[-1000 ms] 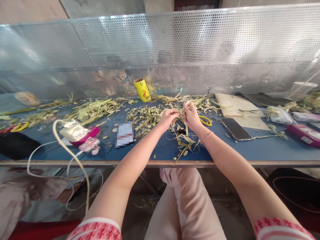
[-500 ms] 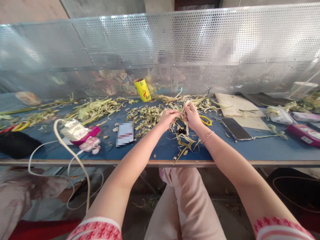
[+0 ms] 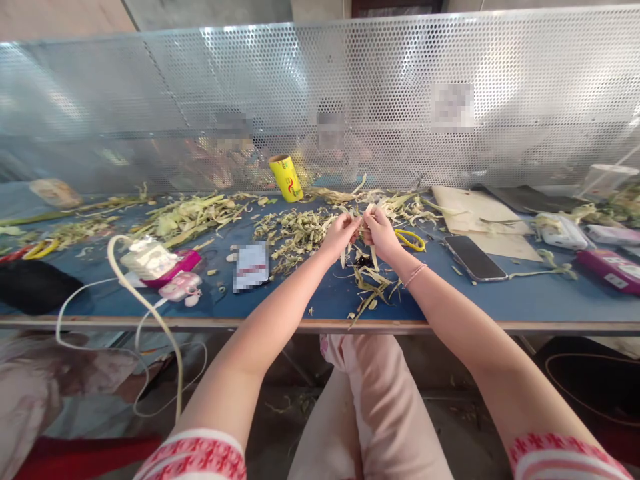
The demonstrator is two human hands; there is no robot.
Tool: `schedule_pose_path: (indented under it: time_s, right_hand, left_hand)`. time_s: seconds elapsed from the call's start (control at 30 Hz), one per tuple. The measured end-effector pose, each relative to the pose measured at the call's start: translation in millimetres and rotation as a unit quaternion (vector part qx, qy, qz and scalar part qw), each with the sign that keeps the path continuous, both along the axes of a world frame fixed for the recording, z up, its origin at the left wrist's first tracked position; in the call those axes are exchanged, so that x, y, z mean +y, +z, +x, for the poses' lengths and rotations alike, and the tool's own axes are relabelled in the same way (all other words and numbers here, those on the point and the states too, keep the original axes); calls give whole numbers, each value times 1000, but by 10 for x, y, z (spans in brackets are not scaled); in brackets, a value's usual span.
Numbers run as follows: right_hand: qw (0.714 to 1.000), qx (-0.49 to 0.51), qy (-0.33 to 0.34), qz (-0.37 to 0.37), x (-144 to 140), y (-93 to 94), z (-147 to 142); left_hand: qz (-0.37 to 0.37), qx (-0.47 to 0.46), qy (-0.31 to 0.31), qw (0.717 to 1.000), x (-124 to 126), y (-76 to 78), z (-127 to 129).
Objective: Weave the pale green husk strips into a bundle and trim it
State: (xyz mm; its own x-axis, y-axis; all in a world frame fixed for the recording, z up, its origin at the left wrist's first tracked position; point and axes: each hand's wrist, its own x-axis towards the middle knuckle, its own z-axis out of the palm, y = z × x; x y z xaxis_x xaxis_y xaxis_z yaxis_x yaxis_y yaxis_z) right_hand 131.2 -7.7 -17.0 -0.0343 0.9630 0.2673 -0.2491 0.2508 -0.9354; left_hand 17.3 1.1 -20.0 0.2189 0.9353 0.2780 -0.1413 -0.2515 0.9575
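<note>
Close together over the middle of the blue table, my left hand [image 3: 342, 235] and my right hand [image 3: 379, 233] are both closed, fingertips nearly meeting. A pale dried leaf strip [image 3: 343, 257] runs down from the fingers of my left hand. My right hand pinches pale strip material too, partly covered by its fingers. Just left of the hands lies a heap of small knotted leaf pieces [image 3: 290, 232]. Yellow looped handles [image 3: 413, 241], seemingly of scissors, lie beside my right wrist. Below the hands are a small black object [image 3: 364, 261] and loose leaf scraps [image 3: 373, 288].
Behind the blue table [image 3: 310, 293] stands a perforated metal screen [image 3: 370, 80], with a yellow cardboard tube [image 3: 287, 179] before it. More dried leaves [image 3: 193, 220] lie left. A phone [image 3: 475, 258] and cardboard [image 3: 480, 210] lie right. A white cable [image 3: 150, 307] hangs over the front edge.
My left hand has moved slightly right and up, closer to my right hand. A leaf strip now hangs below my left fingers. The things on the table stay put.
</note>
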Motion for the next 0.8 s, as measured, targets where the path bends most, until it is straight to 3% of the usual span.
schedule_pose_path:
  time_s: [0.17, 0.3, 0.4, 0.8]
  right_hand:
    - [999, -3, 38, -25, -32, 4, -20]
    - [999, 9, 41, -19, -29, 11, -8]
    - [999, 12, 30, -4, -32, 20, -10]
    - [999, 18, -7, 36, 8, 22, -69]
  left_hand:
    - [106, 85, 77, 988, 14, -39, -13]
    - [149, 122, 133, 972, 34, -40, -35]
    - [142, 118, 159, 970, 62, -50, -37]
    - [78, 21, 167, 983, 228, -152, -29]
